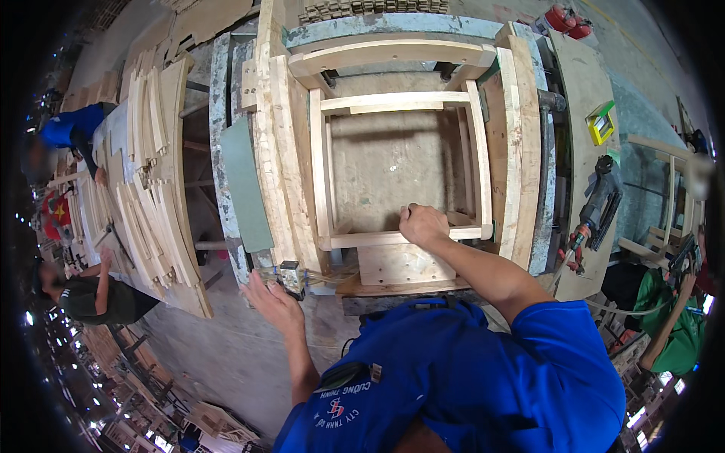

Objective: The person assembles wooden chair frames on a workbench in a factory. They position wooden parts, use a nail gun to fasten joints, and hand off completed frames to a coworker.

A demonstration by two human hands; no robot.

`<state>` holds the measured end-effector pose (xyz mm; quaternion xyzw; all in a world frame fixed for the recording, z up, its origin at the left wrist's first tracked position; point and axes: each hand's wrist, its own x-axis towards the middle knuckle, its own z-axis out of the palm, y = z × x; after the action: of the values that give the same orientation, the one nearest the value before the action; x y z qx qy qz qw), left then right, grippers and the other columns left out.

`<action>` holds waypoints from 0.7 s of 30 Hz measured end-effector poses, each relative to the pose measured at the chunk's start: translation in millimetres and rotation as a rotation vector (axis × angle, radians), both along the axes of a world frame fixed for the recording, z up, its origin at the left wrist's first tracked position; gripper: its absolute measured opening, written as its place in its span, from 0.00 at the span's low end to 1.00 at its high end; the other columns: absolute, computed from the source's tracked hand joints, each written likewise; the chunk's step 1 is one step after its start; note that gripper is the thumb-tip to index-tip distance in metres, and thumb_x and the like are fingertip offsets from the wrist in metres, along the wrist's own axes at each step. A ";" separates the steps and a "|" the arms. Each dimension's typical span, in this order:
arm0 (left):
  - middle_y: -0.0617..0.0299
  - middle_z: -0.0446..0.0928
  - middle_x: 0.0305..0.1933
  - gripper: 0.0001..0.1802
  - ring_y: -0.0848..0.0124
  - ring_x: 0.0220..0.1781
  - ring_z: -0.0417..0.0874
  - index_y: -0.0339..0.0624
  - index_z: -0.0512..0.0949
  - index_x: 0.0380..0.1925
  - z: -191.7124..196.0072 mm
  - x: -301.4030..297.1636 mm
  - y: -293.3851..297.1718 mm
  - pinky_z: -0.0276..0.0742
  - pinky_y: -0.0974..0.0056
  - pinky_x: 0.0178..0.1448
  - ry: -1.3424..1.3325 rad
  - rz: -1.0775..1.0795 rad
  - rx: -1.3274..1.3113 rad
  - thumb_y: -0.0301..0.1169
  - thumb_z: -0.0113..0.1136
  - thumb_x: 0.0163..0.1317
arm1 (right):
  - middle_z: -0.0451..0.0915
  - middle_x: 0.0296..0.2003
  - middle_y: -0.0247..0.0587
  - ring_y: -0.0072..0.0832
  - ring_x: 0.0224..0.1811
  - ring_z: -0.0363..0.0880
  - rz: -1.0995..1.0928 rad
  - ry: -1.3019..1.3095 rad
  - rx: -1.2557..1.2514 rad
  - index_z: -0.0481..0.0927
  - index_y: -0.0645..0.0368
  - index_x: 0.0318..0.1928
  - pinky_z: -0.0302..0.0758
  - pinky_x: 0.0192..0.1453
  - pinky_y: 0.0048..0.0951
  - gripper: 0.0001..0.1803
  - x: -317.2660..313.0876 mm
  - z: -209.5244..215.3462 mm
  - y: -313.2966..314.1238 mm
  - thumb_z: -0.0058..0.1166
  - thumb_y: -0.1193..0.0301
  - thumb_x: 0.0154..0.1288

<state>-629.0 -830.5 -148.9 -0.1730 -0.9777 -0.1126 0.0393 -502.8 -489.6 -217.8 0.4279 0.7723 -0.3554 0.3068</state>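
A pale wooden frame with rails joined at its corners lies inside a wooden jig on a metal bench. My right hand is closed over the frame's near rail, its fingers curled at the inner edge. At the near left corner of the bench, my left hand has its fingers stretched out, against or just beside a small metal block with a dark body; whether it touches is hard to tell. Thin clear tubes run from that block. A drilled wooden board sits below the near rail.
On the right-hand board lie a nail gun with a hose and a yellow-green holder. Wooden strips cover a table at left, where two people stand. Another person in green is at the right. Red extinguishers stand behind.
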 end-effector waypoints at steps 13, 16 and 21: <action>0.39 0.74 0.69 0.25 0.37 0.77 0.65 0.34 0.74 0.67 22.0 -8.6 49.7 0.58 0.41 0.80 0.128 -0.162 0.024 0.36 0.56 0.76 | 0.88 0.44 0.52 0.47 0.50 0.87 -0.165 0.464 0.051 0.85 0.57 0.50 0.82 0.57 0.42 0.17 33.9 -8.1 12.0 0.51 0.59 0.76; 0.40 0.77 0.65 0.21 0.39 0.73 0.70 0.33 0.77 0.62 30.1 -2.1 112.8 0.62 0.42 0.77 -0.109 -0.251 0.374 0.34 0.57 0.75 | 0.88 0.40 0.48 0.39 0.44 0.87 -0.379 0.856 0.202 0.84 0.58 0.50 0.81 0.52 0.36 0.12 57.2 14.9 52.3 0.59 0.65 0.74; 0.36 0.80 0.59 0.21 0.46 0.63 0.79 0.32 0.80 0.59 -39.4 21.6 187.6 0.72 0.47 0.70 -0.371 -0.582 0.219 0.35 0.59 0.73 | 0.84 0.45 0.50 0.50 0.50 0.83 -0.669 0.727 1.059 0.83 0.56 0.47 0.78 0.54 0.48 0.09 114.2 66.2 182.3 0.57 0.66 0.73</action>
<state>-607.4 -642.8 -188.3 -0.4154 -0.8602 -0.2525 -0.1542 -388.6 -307.3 -151.6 0.5871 0.7219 -0.1284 -0.3431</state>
